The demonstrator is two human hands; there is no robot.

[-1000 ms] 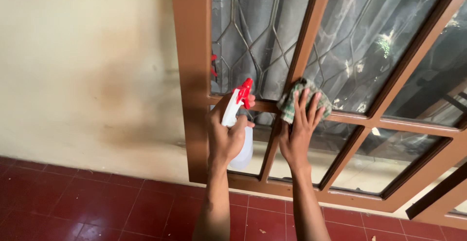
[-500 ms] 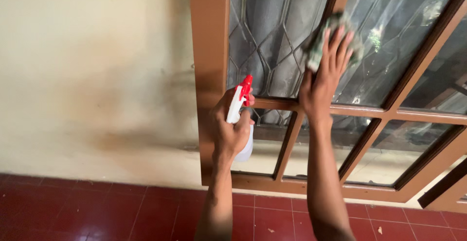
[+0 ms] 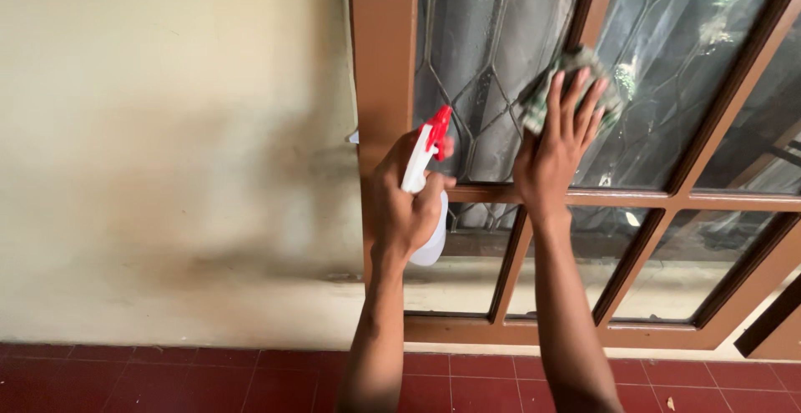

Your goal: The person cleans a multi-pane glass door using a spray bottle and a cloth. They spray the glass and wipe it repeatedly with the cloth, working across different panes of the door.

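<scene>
Cream wall (image 3: 167,129) on the left, stained darker toward the window, red floor tiles (image 3: 167,388) along the bottom.

Right hand (image 3: 555,142) flat and spread, fingers (image 3: 576,100) fanned over a green checked cloth (image 3: 576,88), pressing it onto the glass (image 3: 659,88). Not a fist, more an open palm pinning the cloth so the whole pad stays in contact. Heel of the palm down near the horizontal bar (image 3: 626,198), so not much room left downward before bumping wood. Slanted brown mullion (image 3: 596,4) just left of the cloth, touching or nearly, hard to say which. Plenty of free pane up and to the right though.

Left hand (image 3: 409,204) clenched round the neck of a spray bottle (image 3: 425,213), white body hanging below the fist, red nozzle (image 3: 438,133) up top and aimed at the glass. Looks like a finger sits at the trigger, can't tell if squeezed, bit blurry. Held upright and close to the pane, parked just beside the right wrist but not touching it.

Further out: thick brown frame (image 3: 384,62) right behind the bottle, metal lattice (image 3: 476,62) behind the dusty left pane. Lower panes (image 3: 459,284) below the bar, another frame piece (image 3: 772,329) at the far right corner. Bottle hand boxed in between frame post and the other arm, open space only toward the wall side.
</scene>
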